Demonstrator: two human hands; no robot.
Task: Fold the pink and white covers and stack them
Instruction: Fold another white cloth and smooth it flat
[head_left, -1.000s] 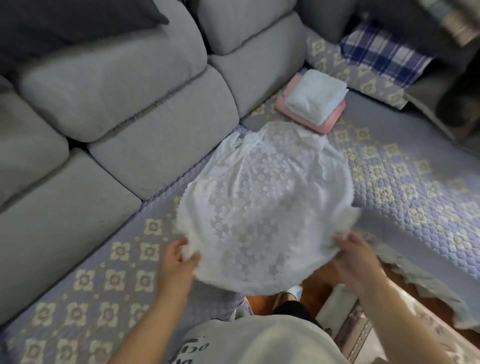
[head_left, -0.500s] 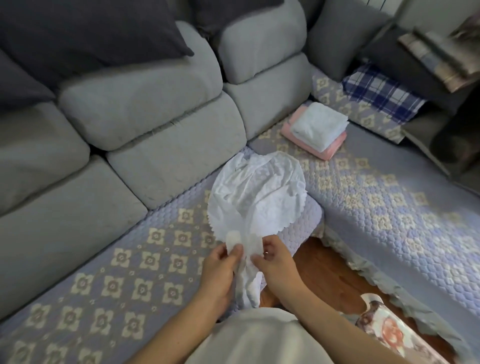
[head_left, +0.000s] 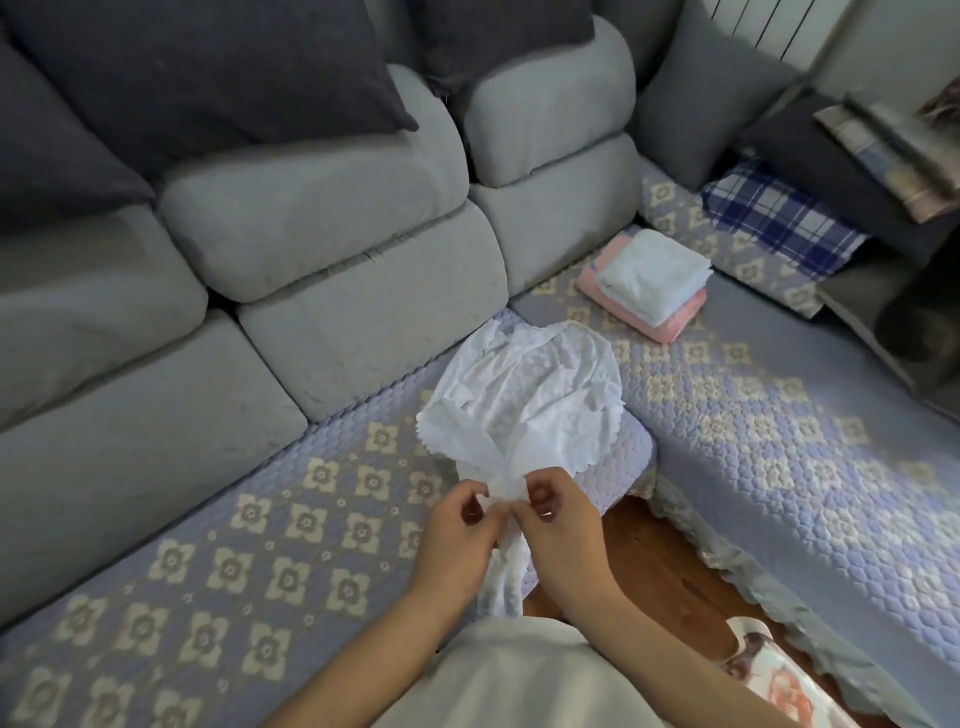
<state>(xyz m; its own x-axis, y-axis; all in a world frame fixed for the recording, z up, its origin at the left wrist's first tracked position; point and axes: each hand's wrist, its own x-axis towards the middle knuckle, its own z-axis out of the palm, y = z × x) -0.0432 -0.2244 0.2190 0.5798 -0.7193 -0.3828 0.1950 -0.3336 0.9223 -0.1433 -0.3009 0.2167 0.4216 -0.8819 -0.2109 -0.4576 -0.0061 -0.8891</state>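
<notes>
Two hands meet at near edge of white lace cover (head_left: 524, 400): left hand (head_left: 457, 525) and right hand (head_left: 558, 512) each pinch gathered hem. Cover lies bunched on sofa corner. Folded stack (head_left: 647, 285) waits well apart. Risk: thin lace slipping from pinch, creasing askew, tail sliding floorward.

From where I stand, no writing, label, brand or number can be read on anything here.

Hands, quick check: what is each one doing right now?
Left hand: pinches the white lace cover at its gathered edge.
Right hand: pinches the same edge.
</notes>
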